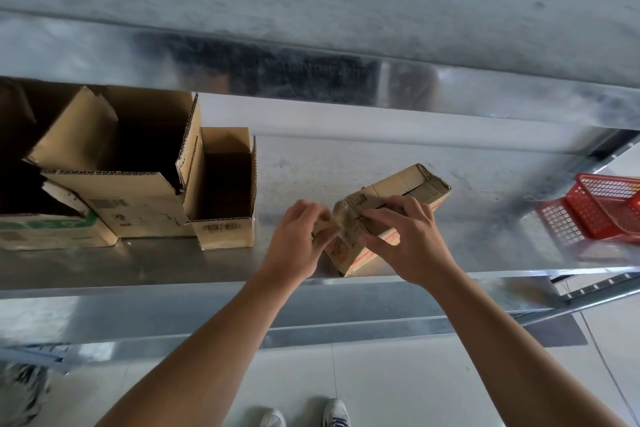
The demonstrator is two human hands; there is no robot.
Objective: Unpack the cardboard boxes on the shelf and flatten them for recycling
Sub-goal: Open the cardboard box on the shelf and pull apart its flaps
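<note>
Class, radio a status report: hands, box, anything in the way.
Left hand pinches the small box at its crumpled end; right hand grips its top. Box on shelf front. Open boxes left, red basket right, both apart.

shelf (pixel 381 163): shiny metal | boxes (pixel 138 191): matt cardboard | basket (pixel 602 211): prob. plastic

The left hand (pixel 298 239) and right hand (pixel 405 239) cover the near end of the worn box (pixel 408 189) at centre, hiding most of its crumpled flap and label. The left edge of the frame cuts off the green-printed box (pixel 41 230), and the right edge cuts off the red basket (pixel 606 208). Printing on the large open box (pixel 138 215) and the small open box (pixel 221 232) is too smeared to read. Only the toes of two shoes (pixel 304 416) show at the bottom edge. A dark streaked blur (pixel 20 388) at lower left cannot be identified.
</note>
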